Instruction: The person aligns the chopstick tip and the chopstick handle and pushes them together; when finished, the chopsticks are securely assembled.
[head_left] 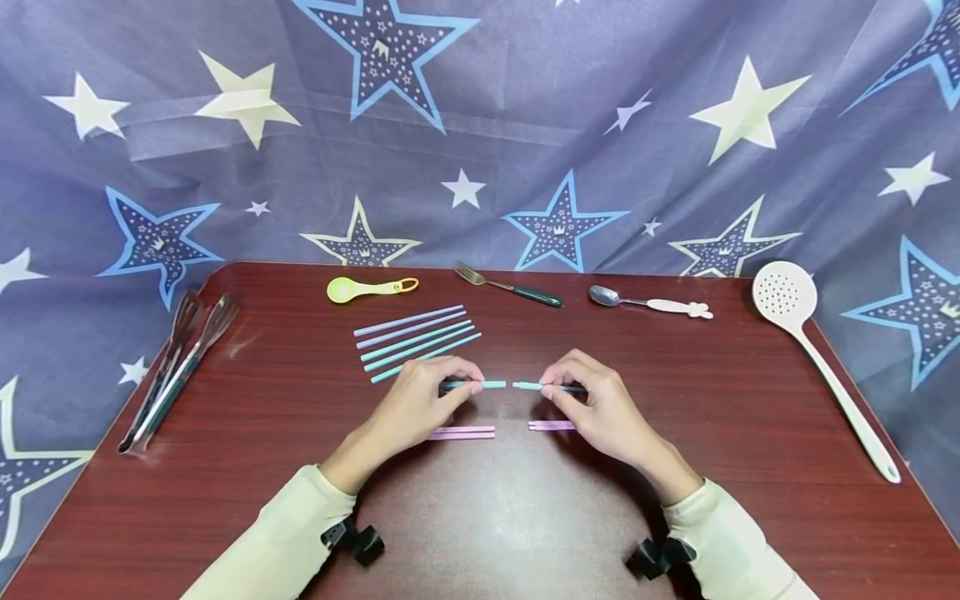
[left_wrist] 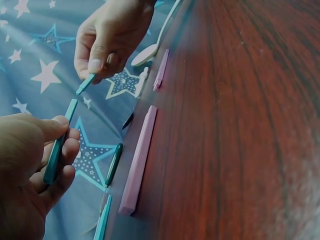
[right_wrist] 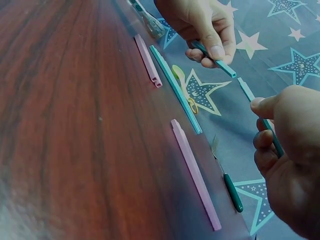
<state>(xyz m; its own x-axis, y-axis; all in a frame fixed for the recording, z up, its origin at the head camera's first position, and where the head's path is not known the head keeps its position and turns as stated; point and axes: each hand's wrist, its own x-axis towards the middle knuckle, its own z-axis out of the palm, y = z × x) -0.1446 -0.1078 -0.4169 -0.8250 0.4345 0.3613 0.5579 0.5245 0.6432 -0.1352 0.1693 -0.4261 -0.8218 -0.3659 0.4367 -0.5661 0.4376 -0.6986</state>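
Note:
My left hand pinches a teal chopstick piece between thumb and fingertips; its facing end is hollow in the right wrist view. Opposite it, my right hand grips another teal chopstick piece, whose narrower stepped tip points at that hollow end. A small gap separates the two ends, which are roughly in line above the table. Below the left hand lie pink chopstick pieces, partly covered by it. More pink chopstick pieces lie beneath the right hand, also partly hidden.
Several lavender and teal sticks lie behind the left hand. Along the back are a yellow-green measuring spoon, a fork and a spoon. Tongs lie at the left, a white skimmer at the right.

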